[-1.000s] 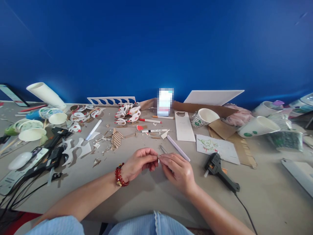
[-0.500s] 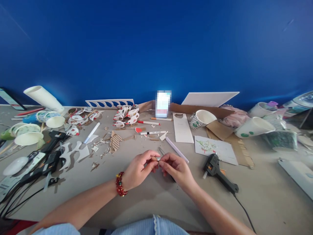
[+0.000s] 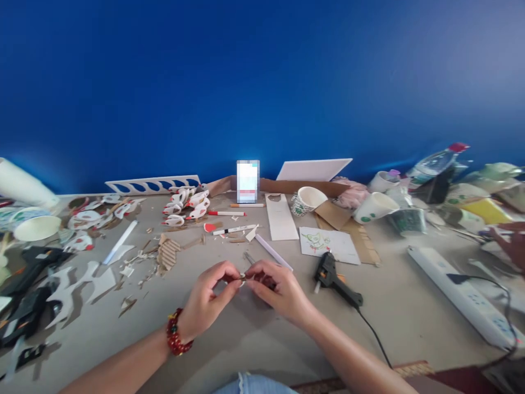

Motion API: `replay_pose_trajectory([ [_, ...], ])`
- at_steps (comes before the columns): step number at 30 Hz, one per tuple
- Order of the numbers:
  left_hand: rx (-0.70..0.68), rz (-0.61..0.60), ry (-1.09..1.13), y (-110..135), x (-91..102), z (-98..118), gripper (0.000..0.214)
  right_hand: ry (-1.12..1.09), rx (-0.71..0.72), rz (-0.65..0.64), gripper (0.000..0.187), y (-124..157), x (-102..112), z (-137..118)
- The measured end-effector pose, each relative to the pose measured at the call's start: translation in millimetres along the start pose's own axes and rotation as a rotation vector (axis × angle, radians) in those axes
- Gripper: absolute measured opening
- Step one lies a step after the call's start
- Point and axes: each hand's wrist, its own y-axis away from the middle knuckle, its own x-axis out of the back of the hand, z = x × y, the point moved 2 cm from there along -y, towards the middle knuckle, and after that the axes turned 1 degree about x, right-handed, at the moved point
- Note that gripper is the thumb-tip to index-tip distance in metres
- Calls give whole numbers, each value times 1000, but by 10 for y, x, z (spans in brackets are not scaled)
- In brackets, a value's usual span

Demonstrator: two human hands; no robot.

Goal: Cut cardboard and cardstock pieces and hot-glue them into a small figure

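Note:
My left hand [image 3: 207,300], with a red bead bracelet [image 3: 175,339] on its wrist, pinches a tiny piece [image 3: 241,277] over the middle of the grey table [image 3: 394,317]. My right hand [image 3: 279,290] meets it fingertip to fingertip and pinches the same piece. The piece is too small to name. Just beyond the hands lie a white stick [image 3: 273,252] and a thin metal tool [image 3: 248,257]. A black glue gun [image 3: 337,279] rests on the table to the right of my right hand.
Paper cups [image 3: 375,208], cardboard [image 3: 344,221], a drawing sheet [image 3: 328,244], markers [image 3: 233,230] and red-and-white cut-outs [image 3: 184,205] crowd the back. White offcuts [image 3: 82,284] and black tools [image 3: 24,273] lie left. A power strip [image 3: 463,298] runs along the right. Another person's hand [image 3: 511,243] shows at the far right.
The view has swung to the right, so everything shifted left and the power strip and bottle came into sight. Both hands stay pinched together on the small piece.

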Motion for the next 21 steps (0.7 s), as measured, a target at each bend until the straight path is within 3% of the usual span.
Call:
replay_pose_trajectory([
  [2, 5, -9, 1, -6, 16, -21, 11, 135, 3, 24, 15, 101, 288, -40],
  [4, 1, -10, -9, -18, 27, -33, 11, 296, -42, 164, 16, 300, 664, 44],
  [7, -2, -6, -21, -39, 24, -42, 9, 615, -152, 328, 28, 687, 1197, 373],
  [9, 4, -11, -19, -51, 10, -46, 9, 829, -202, 331, 43, 900, 1423, 617],
  [13, 28, -35, -10, -52, -17, -45, 13, 1015, -204, 191, 58, 1062, 1494, 878],
  [18, 22, -23, -13, -29, 29, 7, 14, 1028, -98, 82, 28, 1005, 1387, 876],
  [21, 13, 2, -26, -32, 70, 19, 15, 1027, -76, 94, 25, 1016, 1406, 906],
])
